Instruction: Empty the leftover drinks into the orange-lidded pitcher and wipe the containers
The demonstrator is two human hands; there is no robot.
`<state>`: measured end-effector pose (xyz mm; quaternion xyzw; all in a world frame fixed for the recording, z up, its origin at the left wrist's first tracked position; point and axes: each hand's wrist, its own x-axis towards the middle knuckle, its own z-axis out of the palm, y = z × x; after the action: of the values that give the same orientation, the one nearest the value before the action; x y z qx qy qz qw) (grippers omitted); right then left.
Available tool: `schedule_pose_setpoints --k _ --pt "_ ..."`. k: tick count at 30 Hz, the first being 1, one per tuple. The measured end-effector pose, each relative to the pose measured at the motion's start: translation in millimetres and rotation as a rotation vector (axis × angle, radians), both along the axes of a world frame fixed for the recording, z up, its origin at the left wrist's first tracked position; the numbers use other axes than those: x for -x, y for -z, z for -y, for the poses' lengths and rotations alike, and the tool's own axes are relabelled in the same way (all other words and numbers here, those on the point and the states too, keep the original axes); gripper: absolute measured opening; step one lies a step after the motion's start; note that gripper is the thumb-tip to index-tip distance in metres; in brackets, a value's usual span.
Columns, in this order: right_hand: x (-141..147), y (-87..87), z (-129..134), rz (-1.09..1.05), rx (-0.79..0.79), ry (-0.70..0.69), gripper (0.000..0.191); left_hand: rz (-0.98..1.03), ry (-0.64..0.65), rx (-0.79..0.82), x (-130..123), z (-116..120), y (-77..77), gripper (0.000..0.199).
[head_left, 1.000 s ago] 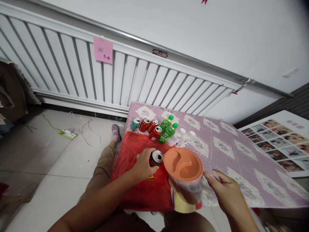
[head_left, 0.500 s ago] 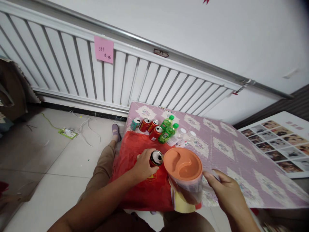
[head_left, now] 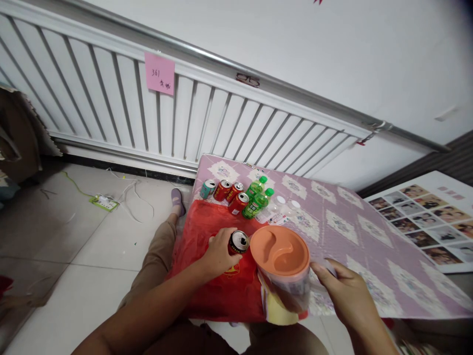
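Observation:
Around a dark drink can [head_left: 239, 241] with an opened silver top, the fingers of my left hand [head_left: 220, 254] are closed; the can is upright over a red plastic bag [head_left: 207, 296]. My right hand [head_left: 349, 286] grips the handle of a clear plastic pitcher [head_left: 291, 291] with an orange lid [head_left: 281, 250]. The pitcher is just right of the can. Beneath it shows a yellow cloth-like piece [head_left: 281, 311]. Farther back stand a teal can [head_left: 208, 189], several red cans [head_left: 238, 203], two green-capped bottles [head_left: 257, 203] and two clear bottles with white caps [head_left: 281, 201].
A purple flowered cover [head_left: 354, 246] lies over the table. Behind it runs a white radiator [head_left: 177, 118] with a pink note [head_left: 159, 73]. A photo board [head_left: 424, 217] leans at the right. On the floor at left are a power strip [head_left: 104, 202] and loose cables.
The dark can and my left hand have shifted very slightly left. My right hand and the pitcher look the same.

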<state>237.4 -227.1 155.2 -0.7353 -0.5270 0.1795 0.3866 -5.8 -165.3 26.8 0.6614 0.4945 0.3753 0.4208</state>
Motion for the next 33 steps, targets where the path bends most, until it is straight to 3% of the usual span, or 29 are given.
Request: schedule_pose_setpoints --k 19,33 --pt "0.1 2.2 -2.6 0.046 0.020 -0.024 0.033 -0.019 -0.016 0.038 0.7 0.9 17.4 0.070" --pt "-11.5 13.9 -3.8 0.049 0.091 -0.053 0.036 -0.060 -0.007 0.064 0.2 0.0 29.3 0.069"
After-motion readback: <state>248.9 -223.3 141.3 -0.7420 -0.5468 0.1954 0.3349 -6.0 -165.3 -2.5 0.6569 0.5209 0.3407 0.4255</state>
